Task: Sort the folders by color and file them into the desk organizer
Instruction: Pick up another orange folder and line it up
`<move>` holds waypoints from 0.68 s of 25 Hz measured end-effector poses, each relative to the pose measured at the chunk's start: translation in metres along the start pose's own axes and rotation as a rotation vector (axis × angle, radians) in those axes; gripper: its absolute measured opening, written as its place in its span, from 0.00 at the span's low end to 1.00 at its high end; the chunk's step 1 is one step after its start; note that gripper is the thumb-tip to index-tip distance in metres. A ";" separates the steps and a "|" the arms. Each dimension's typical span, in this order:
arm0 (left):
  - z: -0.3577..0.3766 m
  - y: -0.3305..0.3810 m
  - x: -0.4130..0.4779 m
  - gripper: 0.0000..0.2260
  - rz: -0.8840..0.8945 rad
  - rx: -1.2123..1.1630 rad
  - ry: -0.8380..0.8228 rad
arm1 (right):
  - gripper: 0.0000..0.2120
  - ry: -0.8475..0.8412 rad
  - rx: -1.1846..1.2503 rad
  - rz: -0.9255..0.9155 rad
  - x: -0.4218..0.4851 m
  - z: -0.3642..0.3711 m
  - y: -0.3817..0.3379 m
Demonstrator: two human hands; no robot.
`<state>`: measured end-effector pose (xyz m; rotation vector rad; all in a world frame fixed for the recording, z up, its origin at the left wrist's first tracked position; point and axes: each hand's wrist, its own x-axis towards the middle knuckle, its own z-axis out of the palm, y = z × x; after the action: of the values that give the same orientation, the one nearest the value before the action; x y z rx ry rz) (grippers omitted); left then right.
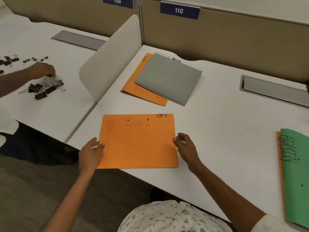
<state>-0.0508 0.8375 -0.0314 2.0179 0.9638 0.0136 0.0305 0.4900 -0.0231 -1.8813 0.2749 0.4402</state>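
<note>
Patterned top (173, 216): nearest the lens, at the bottom edge; my two bare forearms run from it to the desk (217, 124).
Left hand (91, 154): lies on the left edge of the HR folder (138, 143), fingers relaxed and nearly straight on the card; no grip.
Right hand (187, 148): at the folder's right edge, fingers loosely curled, nothing pinched. I cannot tell whether the thumb tip touches the card or sits just off it.
HR folder: orange, closed, flat between my hands at the near desk edge; its near-left corner overhangs.
Step, as I judge it: take up this folder and join it to the orange group.
Method: slide the left thumb under the overhanging corner, pinch both side edges, lift level so the folder stays closed.
Risk: a push toward me would probably tip it off the edge.
Far orange folder (132, 84): its colour match, partly under the grey folder (168, 77); lift the grey one off first.
Green folder (296, 173): at the right, overlapping another orange folder (278, 156); sorting looks unfinished.
Organizer: not in view.
Surface: white, smooth, matt; card should slide easily. A grey slot (274, 91) is set in at the back.
Room: tan partition with plates 109 and 110 (179, 10); a white divider (110, 59) separates the next desk, where another person's hand (41, 70) works among black clips (41, 90).
</note>
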 end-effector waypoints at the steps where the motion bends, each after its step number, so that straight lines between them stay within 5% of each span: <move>1: 0.002 -0.001 -0.003 0.28 -0.010 -0.009 -0.025 | 0.26 0.016 0.021 0.021 0.001 0.001 -0.001; 7: 0.007 -0.012 -0.013 0.26 0.063 0.236 0.045 | 0.26 0.043 0.012 0.072 0.002 0.010 -0.005; 11: 0.001 -0.022 -0.015 0.26 -0.051 -0.023 -0.005 | 0.26 0.081 0.032 0.089 0.006 0.005 -0.004; 17: -0.009 0.000 -0.025 0.15 -0.315 -0.646 -0.369 | 0.25 0.302 0.084 0.007 0.002 -0.013 -0.006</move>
<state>-0.0714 0.8275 -0.0174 1.2132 0.8827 -0.1897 0.0366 0.4801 -0.0154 -1.8622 0.4930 0.1444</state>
